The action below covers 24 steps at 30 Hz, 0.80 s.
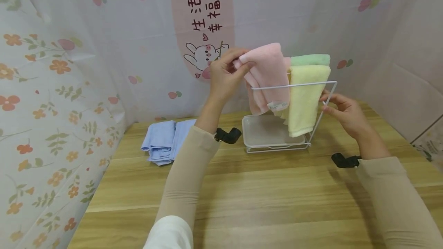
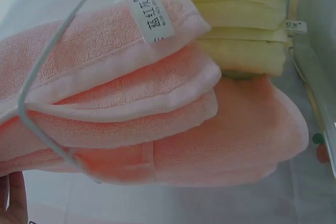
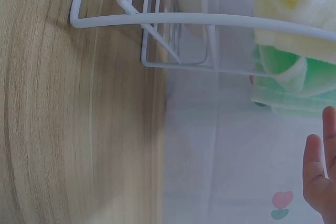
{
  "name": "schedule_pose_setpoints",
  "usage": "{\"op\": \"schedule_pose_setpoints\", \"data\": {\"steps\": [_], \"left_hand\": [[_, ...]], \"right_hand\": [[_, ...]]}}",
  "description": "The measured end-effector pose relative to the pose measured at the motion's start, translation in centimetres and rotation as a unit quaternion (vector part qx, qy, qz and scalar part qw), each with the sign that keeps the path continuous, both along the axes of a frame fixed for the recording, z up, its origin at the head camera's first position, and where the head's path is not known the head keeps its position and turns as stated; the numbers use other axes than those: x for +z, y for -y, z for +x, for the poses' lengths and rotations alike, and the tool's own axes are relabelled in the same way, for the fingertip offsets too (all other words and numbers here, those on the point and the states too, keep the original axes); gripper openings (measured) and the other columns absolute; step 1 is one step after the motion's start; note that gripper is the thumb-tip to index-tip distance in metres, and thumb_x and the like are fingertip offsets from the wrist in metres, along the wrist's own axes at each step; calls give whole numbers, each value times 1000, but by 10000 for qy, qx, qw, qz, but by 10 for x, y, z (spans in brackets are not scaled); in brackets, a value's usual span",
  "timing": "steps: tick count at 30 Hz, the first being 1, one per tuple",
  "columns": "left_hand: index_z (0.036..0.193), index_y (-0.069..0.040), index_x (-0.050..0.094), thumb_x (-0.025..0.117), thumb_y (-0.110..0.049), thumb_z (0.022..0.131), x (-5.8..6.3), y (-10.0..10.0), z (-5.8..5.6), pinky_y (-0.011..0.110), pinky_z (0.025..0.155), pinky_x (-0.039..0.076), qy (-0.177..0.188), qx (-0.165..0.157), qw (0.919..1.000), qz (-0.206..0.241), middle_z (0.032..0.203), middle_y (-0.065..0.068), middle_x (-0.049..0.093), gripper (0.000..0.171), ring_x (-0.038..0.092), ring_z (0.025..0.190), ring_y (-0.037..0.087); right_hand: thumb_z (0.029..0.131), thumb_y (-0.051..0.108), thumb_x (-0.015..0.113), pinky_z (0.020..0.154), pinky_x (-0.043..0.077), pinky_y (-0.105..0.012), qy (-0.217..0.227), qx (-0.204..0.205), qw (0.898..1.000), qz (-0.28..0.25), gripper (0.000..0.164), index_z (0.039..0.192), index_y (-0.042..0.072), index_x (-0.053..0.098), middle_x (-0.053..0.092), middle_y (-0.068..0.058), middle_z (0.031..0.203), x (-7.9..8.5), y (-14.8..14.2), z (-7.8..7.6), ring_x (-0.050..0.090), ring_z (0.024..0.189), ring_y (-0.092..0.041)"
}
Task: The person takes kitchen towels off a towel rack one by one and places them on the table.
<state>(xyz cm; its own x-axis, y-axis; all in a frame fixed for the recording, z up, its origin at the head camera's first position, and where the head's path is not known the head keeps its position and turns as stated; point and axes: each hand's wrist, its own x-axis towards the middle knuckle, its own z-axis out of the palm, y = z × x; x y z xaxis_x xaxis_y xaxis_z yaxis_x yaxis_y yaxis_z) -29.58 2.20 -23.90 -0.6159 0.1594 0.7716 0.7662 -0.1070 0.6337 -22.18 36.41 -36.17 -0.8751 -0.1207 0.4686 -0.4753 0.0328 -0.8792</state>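
Observation:
A white wire rack (image 1: 277, 149) stands on the table. My left hand (image 1: 226, 74) pinches a folded pink towel (image 1: 266, 66) by its upper left edge; the towel hangs at the rack's left half, its paper label facing me. In the left wrist view the pink towel's stacked folds (image 2: 131, 93) run behind the rack's top wire. To the right, a yellow towel (image 1: 306, 103) hangs over the rack with a green towel (image 1: 309, 60) behind it. My right hand (image 1: 349, 114) holds the rack's right side wire between thumb and fingers.
A shallow whitish tray (image 1: 266, 131) sits in the rack's base. Folded blue cloths (image 1: 160, 137) lie at the table's back left. Behind the wooden table (image 1: 263, 203) hangs a printed curtain (image 1: 138, 41). Black mounts (image 1: 228, 135) stick out from both wrists.

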Motion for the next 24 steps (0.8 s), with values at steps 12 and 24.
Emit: {"op": "schedule_pose_setpoints", "data": {"steps": [12, 24], "left_hand": [[105, 15, 65, 73, 10, 83, 14, 26, 7, 21, 71, 55, -65, -67, 9912, 1318, 98, 14, 68, 24, 63, 81, 8], [106, 13, 68, 72, 13, 82, 9, 48, 8, 24, 77, 57, 251, 37, 9780, 2073, 96, -3, 69, 24, 65, 88, 13]], "right_hand": [[96, -7, 56, 114, 28, -12, 56, -38, 10000, -57, 25, 112, 7, 68, 60, 18, 138, 0, -2, -1, 36, 143, 1], [96, -6, 57, 125, 10, -26, 178, -53, 9998, -116, 26, 114, 9, 68, 58, 18, 140, -1, 0, 1, 34, 144, 1]]}}
